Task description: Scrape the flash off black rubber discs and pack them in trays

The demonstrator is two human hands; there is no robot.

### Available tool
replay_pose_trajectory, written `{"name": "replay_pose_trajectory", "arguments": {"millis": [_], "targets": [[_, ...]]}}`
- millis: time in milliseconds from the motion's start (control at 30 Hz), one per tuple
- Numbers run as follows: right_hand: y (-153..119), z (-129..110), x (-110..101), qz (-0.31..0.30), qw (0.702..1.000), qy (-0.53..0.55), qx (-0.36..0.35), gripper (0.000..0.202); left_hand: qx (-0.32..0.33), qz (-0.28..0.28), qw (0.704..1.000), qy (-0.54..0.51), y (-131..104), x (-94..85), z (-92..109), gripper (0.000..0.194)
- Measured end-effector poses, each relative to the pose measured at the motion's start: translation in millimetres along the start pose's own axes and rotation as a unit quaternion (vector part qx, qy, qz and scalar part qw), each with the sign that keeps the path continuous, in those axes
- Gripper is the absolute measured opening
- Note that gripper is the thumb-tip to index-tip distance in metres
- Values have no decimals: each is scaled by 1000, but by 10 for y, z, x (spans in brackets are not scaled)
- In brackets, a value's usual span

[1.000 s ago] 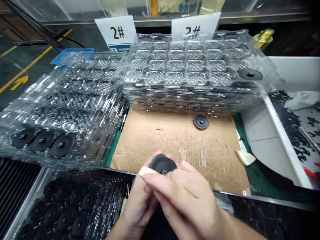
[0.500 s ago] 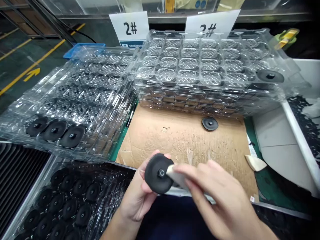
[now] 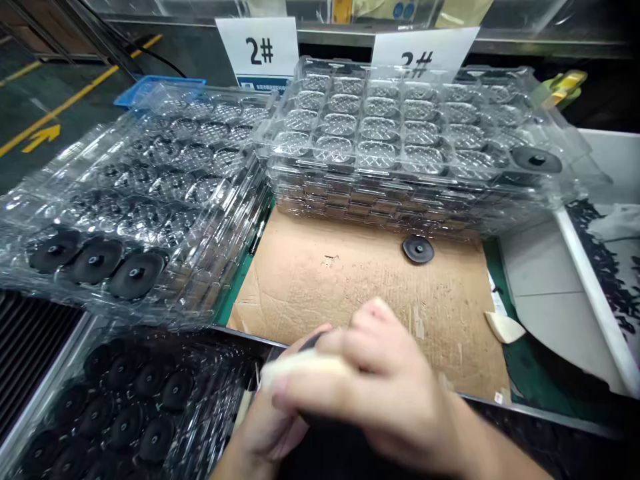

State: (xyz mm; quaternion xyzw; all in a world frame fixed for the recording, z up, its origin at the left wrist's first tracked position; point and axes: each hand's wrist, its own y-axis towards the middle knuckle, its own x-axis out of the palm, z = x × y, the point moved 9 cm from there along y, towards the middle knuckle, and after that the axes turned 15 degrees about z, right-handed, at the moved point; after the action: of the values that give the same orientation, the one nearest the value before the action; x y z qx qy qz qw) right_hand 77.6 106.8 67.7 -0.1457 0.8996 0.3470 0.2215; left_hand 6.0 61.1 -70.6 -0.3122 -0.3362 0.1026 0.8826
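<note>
My left hand (image 3: 267,423) is closed around a round black part (image 3: 313,343), nearly all of it now covered by my other hand. My right hand (image 3: 395,387), blurred by motion, pinches a cream wedge-shaped pad (image 3: 303,367) across the front of that part. Whether pad and part touch is hidden. Past my hands, a similar black part with a small central stud (image 3: 419,249) rests on the cardboard sheet (image 3: 300,267). A second cream wedge (image 3: 505,328) lies by the sheet's right edge.
Clear plastic trays with cavities (image 3: 377,147) are stacked at the back, a black part in one corner. Another tray stack (image 3: 165,173) at left holds several black parts along its front. Lower left, a tray (image 3: 200,393) carries many more. A white bin (image 3: 595,280) stands right.
My right hand has swung left and across the black part with the pad, now covering most of it. My left hand keeps its grip. The view has shifted slightly.
</note>
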Motion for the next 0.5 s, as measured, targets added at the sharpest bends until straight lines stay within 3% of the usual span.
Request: {"name": "replay_pose_trajectory", "arguments": {"millis": [133, 233, 333, 500], "targets": [[-234, 907, -129, 95, 964, -4, 248, 28, -36, -106, 989, -94, -44, 199, 75, 56], [-574, 1388, 140, 36, 948, -12, 316, 25, -43, -126, 983, -130, -50, 227, 120, 54], [-833, 1510, 353, 25, 950, -27, 310, 29, -57, -125, 980, -142, -42, 224, 101, 50], [-921, 1319, 340, 60, 951, -28, 303, 29, -67, -123, 979, -151, -31, 243, 70, 48]]}}
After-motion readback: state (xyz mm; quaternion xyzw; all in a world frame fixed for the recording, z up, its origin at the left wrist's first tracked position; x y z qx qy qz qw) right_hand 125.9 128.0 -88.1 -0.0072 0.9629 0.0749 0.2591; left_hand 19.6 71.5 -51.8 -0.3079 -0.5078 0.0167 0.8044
